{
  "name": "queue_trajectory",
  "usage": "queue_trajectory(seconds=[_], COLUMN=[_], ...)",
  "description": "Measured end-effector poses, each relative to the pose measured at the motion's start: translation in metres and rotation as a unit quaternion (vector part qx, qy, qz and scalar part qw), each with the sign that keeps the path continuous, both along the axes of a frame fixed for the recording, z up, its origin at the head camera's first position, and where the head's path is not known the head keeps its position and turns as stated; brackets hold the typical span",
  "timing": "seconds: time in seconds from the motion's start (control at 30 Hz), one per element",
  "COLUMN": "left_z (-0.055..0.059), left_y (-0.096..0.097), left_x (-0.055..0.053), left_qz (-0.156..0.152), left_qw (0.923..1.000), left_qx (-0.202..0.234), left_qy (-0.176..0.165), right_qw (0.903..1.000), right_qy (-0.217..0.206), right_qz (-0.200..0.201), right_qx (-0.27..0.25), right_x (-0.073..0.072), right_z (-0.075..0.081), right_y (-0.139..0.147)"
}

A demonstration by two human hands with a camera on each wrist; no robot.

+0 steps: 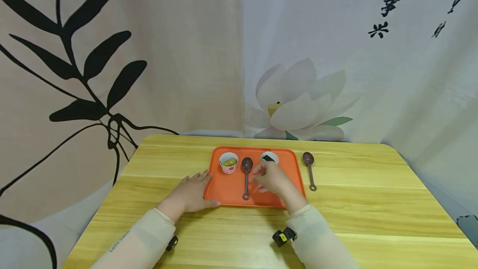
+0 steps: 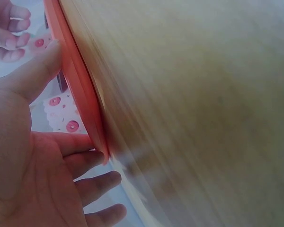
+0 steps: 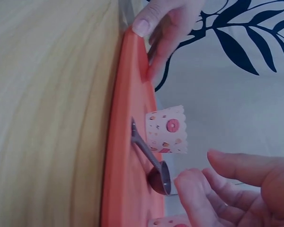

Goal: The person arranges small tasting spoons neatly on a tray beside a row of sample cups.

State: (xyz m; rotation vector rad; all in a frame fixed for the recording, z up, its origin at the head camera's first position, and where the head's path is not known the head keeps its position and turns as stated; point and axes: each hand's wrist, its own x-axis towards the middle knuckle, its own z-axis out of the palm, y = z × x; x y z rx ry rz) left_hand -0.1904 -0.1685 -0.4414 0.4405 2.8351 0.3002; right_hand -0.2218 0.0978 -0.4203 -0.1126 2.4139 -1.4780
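Your left hand point(image 1: 192, 193) spreads wide, touching the tray point(image 1: 224, 191) at its left and near edges. Your right hand point(image 1: 271, 179) hangs over it, grip loose with a gap, between the spoon point(image 1: 247, 164) and right edge. A second spoon point(image 1: 308, 159) lies just outside; desk point(image 1: 373, 194) stretches broadly rightward.

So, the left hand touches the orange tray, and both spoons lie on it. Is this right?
Not quite: the left hand touches the orange tray, but the head view shows only one spoon on it; the other spoon lies beside it on the table.
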Motion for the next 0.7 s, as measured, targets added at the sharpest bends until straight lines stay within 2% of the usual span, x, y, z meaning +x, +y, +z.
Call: queue_trajectory(seconds=[0.7], left_z=[0.002], left_y=[-0.001], left_x=[0.002], left_qz=[0.002], left_qw=[1.0000], left_qx=[0.008], left_qy=[-0.001], right_qw=[0.9995], right_qy=[0.010], right_qz=[-0.017], right_qx=[-0.025], right_x=[0.010], right_z=[0.024], right_y=[0.026])
